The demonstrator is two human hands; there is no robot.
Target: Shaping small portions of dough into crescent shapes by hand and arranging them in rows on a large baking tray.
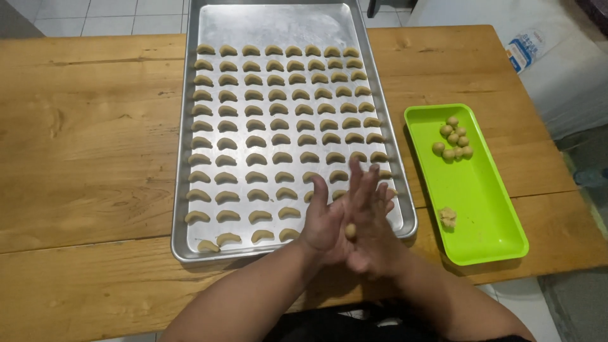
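Over the baking tray's (pixel 187 158) near right corner, left hand (pixel 323 225) and right hand (pixel 373 221) press flat together, rolling a dough piece (pixel 350 230). It seems mid-shaping; next likely needs curving it beside the last crescent (pixel 289 234).

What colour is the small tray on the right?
Bright lime green tray, clearest in the head view.

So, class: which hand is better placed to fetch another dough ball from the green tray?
Right hand, probably: the lime-green plastic tray with small beige dough balls lies on its side.
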